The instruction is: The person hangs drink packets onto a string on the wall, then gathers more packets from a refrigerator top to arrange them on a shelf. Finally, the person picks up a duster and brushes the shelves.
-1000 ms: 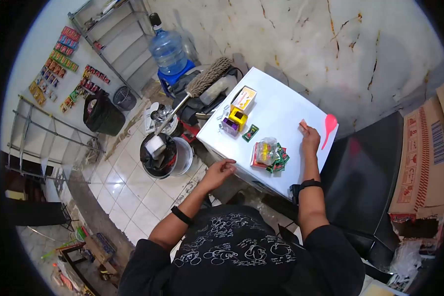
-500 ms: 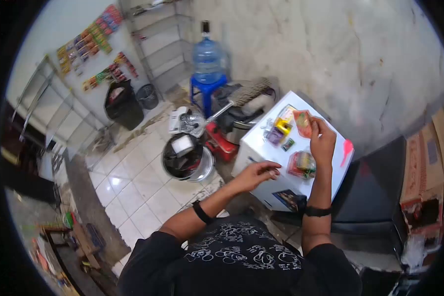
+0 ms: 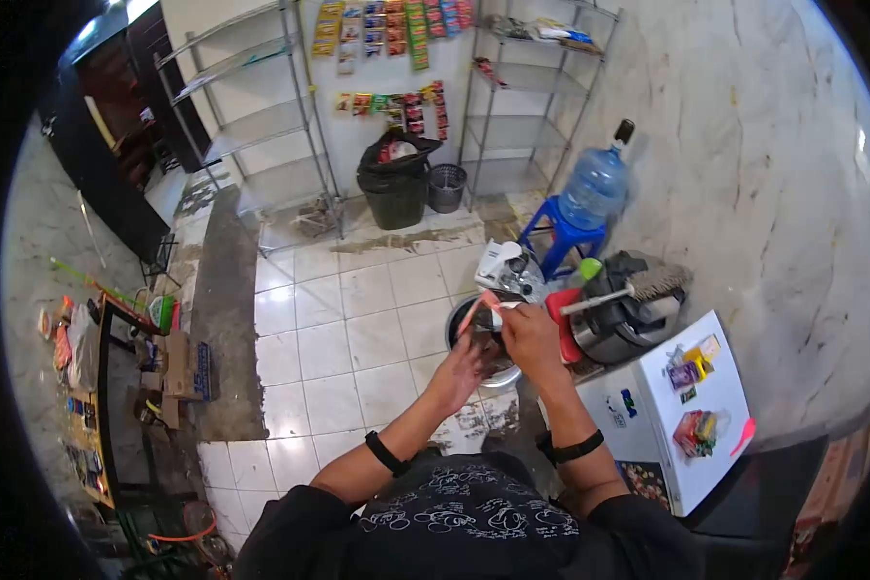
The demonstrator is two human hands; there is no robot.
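In the head view, an orange-red sachet point(image 3: 480, 305) is held up in front of me, above the metal pot point(image 3: 501, 378). My right hand point(image 3: 534, 340) is closed, pinching the sachet's right end. My left hand point(image 3: 457, 375) has its fingertips at the lower left end of the same sachet, apparently gripping it. Both hands and the sachet cover much of the pot and its dark contents.
On the white cabinet point(image 3: 638, 387) to my right lie small packets point(image 3: 688, 375), a bag of red-and-green items point(image 3: 698, 432) and a pink spoon point(image 3: 743, 437). A water bottle point(image 3: 594, 188) stands on a blue stool point(image 3: 563, 235). Wire shelves point(image 3: 261, 126) and a black bin point(image 3: 392, 193) are behind.
My view has turned left. My right hand has carried the orange-red sachet from above the cabinet to above the pot, and my left hand has come up to it.
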